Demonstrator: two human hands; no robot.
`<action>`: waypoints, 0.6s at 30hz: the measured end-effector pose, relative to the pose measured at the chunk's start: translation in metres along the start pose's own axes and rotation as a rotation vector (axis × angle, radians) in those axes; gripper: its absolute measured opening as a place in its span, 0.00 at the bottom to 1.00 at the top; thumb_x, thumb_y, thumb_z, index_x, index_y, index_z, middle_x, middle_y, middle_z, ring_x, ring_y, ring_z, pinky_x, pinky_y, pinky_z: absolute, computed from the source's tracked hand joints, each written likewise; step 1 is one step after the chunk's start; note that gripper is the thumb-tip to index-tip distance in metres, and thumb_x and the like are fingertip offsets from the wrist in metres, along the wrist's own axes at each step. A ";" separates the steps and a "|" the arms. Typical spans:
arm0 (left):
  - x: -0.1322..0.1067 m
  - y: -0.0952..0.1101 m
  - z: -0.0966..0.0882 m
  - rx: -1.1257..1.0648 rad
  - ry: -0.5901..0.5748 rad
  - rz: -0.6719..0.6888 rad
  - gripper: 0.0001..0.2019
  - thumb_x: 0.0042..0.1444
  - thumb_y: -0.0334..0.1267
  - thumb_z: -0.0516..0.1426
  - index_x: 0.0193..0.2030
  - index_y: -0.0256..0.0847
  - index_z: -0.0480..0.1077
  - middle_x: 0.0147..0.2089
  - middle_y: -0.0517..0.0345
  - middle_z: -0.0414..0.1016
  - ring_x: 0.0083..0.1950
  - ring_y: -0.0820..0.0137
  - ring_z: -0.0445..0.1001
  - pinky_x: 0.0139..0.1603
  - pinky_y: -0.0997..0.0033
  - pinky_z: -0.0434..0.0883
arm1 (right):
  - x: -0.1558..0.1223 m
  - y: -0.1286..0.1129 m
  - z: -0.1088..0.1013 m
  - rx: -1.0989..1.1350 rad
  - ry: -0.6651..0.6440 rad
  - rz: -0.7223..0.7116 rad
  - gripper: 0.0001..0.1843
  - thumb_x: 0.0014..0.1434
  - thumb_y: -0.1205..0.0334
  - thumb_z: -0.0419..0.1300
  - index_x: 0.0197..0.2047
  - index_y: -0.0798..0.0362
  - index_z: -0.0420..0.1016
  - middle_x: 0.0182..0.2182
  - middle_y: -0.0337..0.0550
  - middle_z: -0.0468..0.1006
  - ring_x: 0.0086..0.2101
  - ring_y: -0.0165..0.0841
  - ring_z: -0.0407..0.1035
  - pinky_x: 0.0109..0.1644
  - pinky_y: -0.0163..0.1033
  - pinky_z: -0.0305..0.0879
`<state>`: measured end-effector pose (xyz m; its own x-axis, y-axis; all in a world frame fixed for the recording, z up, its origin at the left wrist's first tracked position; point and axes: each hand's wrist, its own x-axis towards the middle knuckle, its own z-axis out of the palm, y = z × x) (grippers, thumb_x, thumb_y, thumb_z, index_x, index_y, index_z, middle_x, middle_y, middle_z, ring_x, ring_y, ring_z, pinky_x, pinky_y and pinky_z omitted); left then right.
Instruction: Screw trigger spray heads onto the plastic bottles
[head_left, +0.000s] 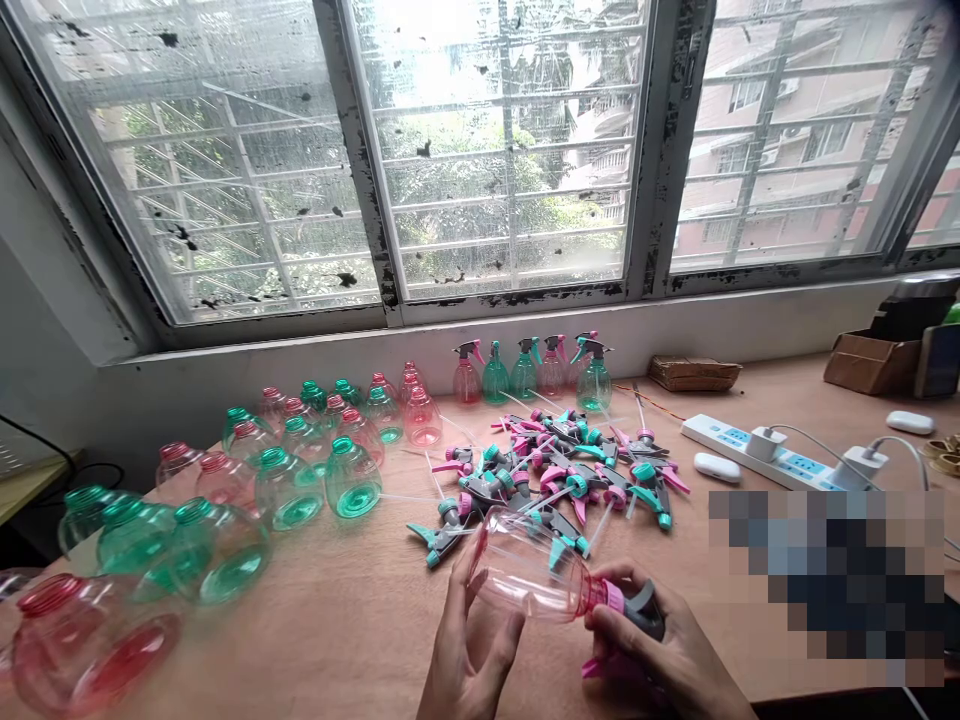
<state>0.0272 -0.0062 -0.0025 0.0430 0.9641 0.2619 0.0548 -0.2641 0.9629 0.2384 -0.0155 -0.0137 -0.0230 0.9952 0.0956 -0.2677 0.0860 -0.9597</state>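
A clear pink spray bottle (529,570) lies tilted on its side between my hands, above the table's front part. My left hand (476,635) is wrapped round the bottle's wide base end. At the neck, my right hand (645,630) grips the pink collar of a grey and pink trigger sprayer (615,597), which sits on the bottle's mouth; whether it is fully tightened I cannot tell. Part of the sprayer's head is hidden by my right fingers. Just beyond the bottle lies a heap of loose trigger sprayers (540,460) in grey, pink and teal, with thin clear tubes.
Several open green bottles (292,490) and pink bottles (97,640) stand on the left. Bottles with sprayers fitted (525,370) stand along the wall under the window. A power strip (750,455), a white case (717,468) and a cardboard box (870,362) are on the right.
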 end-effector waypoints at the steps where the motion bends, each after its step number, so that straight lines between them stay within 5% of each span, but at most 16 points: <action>1: 0.000 0.000 -0.001 0.004 -0.008 0.008 0.34 0.60 0.56 0.60 0.71 0.51 0.58 0.74 0.51 0.60 0.75 0.48 0.55 0.76 0.48 0.52 | 0.000 0.000 0.000 0.004 0.002 0.001 0.21 0.54 0.47 0.73 0.41 0.53 0.75 0.19 0.36 0.80 0.21 0.34 0.76 0.27 0.36 0.77; 18: 0.004 -0.011 -0.004 0.030 0.027 0.058 0.29 0.60 0.50 0.62 0.67 0.58 0.64 0.73 0.57 0.62 0.73 0.51 0.60 0.73 0.50 0.58 | 0.000 0.002 0.000 0.092 -0.005 0.014 0.21 0.54 0.51 0.74 0.42 0.55 0.74 0.21 0.36 0.81 0.22 0.31 0.76 0.29 0.36 0.79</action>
<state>0.0226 0.0003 -0.0116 0.0199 0.9475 0.3191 0.0825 -0.3196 0.9440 0.2385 -0.0152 -0.0152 -0.0318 0.9959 0.0843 -0.3543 0.0676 -0.9327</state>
